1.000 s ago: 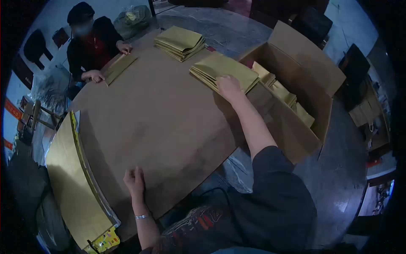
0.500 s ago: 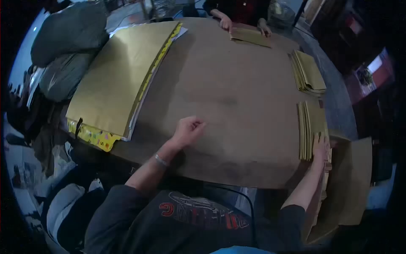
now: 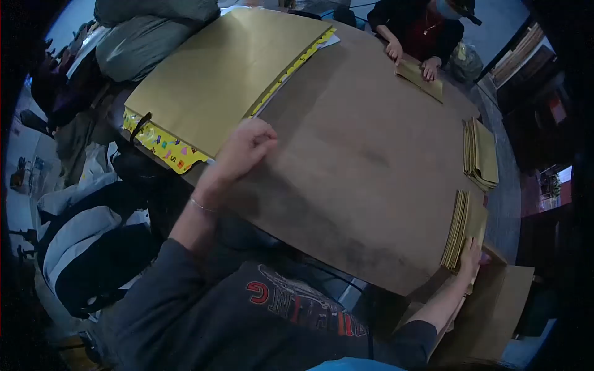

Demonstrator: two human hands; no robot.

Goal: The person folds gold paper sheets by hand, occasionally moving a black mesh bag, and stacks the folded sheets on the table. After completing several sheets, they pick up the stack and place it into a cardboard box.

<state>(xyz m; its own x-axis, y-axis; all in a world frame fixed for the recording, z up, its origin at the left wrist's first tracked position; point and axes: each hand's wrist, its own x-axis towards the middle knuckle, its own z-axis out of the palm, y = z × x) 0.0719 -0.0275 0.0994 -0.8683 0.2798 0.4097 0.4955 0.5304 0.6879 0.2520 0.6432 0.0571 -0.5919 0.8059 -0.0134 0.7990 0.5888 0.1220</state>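
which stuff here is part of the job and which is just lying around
Seemingly part of the job:
- nearer folded gold stack, right hand on it
- farther folded gold stack
- large gold sheets
- folded gold piece at the other person's hands
- open cardboard box

Probably just lying about:
- grey-green bundle
- plastic bag

Your curled left hand [image 3: 246, 147] hides its palm, your right hand [image 3: 470, 258] covers part of the near-right folded stack [image 3: 472, 217], its sleeve [image 3: 413, 337] blocks some of the cardboard box [image 3: 508, 294], brown paper [image 3: 229, 74] conceals most of the yellow sheet [image 3: 166, 147], and the top edge crops the far person [image 3: 422, 31].
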